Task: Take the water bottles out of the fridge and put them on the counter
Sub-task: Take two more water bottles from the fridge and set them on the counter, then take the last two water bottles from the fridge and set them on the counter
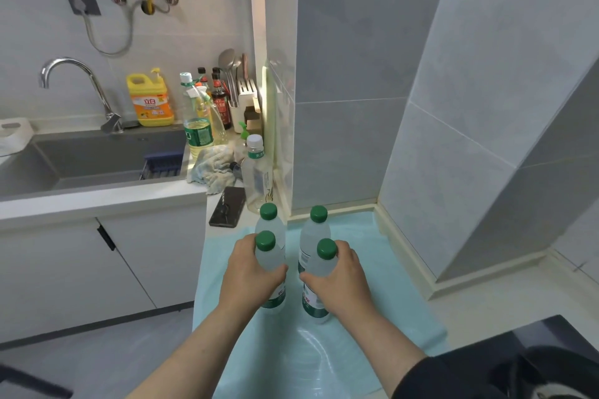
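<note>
Several green-capped water bottles stand upright on a pale blue mat (382, 272) covering the counter. My left hand (249, 275) is wrapped around the near left bottle (267, 253). My right hand (340, 278) grips the near right bottle (324, 261). Behind them stand a far left bottle (269, 220) and a far right bottle (316, 227), both free of my hands. The lower halves of the held bottles are partly hidden by my fingers. No fridge is in view.
A black phone (227, 207) lies left of the bottles, with a white-capped bottle (257, 172) and a crumpled cloth (212, 167) behind it. Further left are the sink (97, 159), tap (81, 87), yellow detergent jug (150, 100) and sauce bottles (220, 97). Tiled walls close in behind and right.
</note>
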Tool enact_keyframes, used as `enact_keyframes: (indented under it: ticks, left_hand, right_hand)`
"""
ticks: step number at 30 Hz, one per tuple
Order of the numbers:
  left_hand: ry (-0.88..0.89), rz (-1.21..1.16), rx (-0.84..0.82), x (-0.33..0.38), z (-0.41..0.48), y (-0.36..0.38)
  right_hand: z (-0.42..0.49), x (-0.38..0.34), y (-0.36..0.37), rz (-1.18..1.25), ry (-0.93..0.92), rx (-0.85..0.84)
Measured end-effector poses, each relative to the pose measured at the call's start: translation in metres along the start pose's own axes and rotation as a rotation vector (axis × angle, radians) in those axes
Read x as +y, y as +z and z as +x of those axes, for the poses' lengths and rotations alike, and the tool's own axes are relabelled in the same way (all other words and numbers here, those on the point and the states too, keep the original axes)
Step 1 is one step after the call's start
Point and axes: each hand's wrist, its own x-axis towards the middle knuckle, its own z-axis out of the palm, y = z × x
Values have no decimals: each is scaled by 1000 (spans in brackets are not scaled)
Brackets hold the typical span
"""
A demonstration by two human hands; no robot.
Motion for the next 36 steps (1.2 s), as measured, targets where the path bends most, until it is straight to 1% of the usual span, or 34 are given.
enact_keyframes:
  ticks: [4,7,9,11,13,15,18,21,24,28,32,36]
  left_hand:
    - [17,11,-35,2,-3,-6]
    - [26,14,-21,11,-9,-19]
    - [87,15,11,19,-17,-33]
    - [200,0,51,36,-29,-55]
    - [332,-22,96,60,-42,-84]
    - [466,-46,155,86,-55,-119]
    - [589,-43,278,126,-76,-183]
    - [686,-31,426,156,-112,-246]
    - [709,-22,515,161,-156,-295]
    - [666,14,668,134,-243,-357]
    - [579,101,858,107,-345,-404]
    - [525,132,1066,90,-461,-442]
  right_hand:
    - [0,-7,-3,18,-3,-3]
    - [-4,-16,-12,47,-1,1]
    - [-11,-23,-24,72,-20,31]
    - [-21,-37,-39,103,-105,101]
    - [-32,-60,-54,137,-227,169]
    - [-44,-92,-67,193,-353,201]
    - [-58,-147,-85,295,-568,205]
    - [-81,-207,-98,379,-756,141]
    - [-116,-253,-104,462,-871,33]
    - [-186,-298,-80,486,-1002,-183]
    - [-268,-336,-49,511,-1124,-320]
    - [-369,-361,-22,637,-1190,-460]
